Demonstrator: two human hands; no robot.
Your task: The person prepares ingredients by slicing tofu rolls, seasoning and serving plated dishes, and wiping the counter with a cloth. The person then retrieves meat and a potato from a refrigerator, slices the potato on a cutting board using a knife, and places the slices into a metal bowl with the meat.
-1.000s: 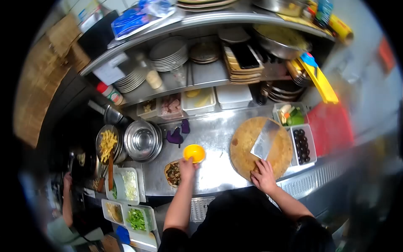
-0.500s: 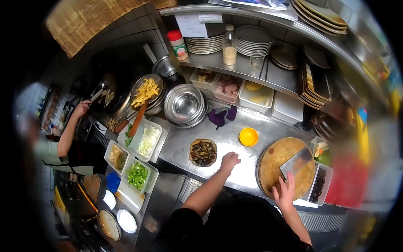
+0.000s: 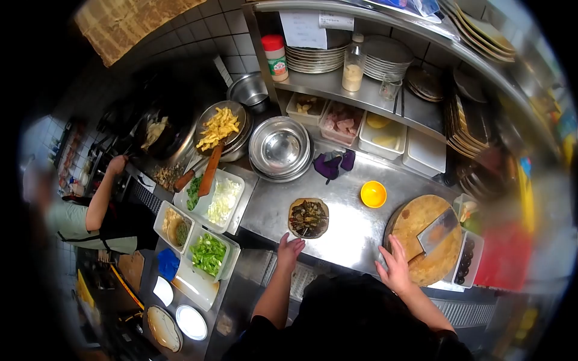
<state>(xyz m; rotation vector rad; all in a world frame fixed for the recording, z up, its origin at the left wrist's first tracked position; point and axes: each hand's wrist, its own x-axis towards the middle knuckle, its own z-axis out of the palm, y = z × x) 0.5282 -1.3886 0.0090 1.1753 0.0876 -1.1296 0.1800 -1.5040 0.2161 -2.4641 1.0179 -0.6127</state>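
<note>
We are holding our left hand (image 3: pixel 289 249) with its fingers spread and nothing between them, just beside the near edge of a small plate (image 3: pixel 326 212); whether the fingertips are touching its rim, we cannot tell. The plate is sitting on the steel tabletop (image 3: pixel 352 233), and dark, glossy food (image 3: pixel 309 218) is filling most of it. Our right hand (image 3: pixel 395 265) is also hanging spread, its fingers overlapping the left edge of a round chopping board (image 3: pixel 415 222); we cannot tell whether they are touching the wood. A cleaver (image 3: pixel 436 231) is lying flat on that board, its handle pointing toward our right hand. Between plate and board, farther from us, a yellow bowl (image 3: pixel 373 194) is standing upright. Beyond the plate, purple pieces (image 3: pixel 331 166) are lying near a stack of steel bowls (image 3: pixel 280 147). To the left, tubs are holding chopped greens (image 3: pixel 208 253) and pale shreds (image 3: pixel 224 201). Farther left, a co-worker (image 3: pixel 72 222) is stretching an arm toward a dark pan (image 3: pixel 158 137).
</note>
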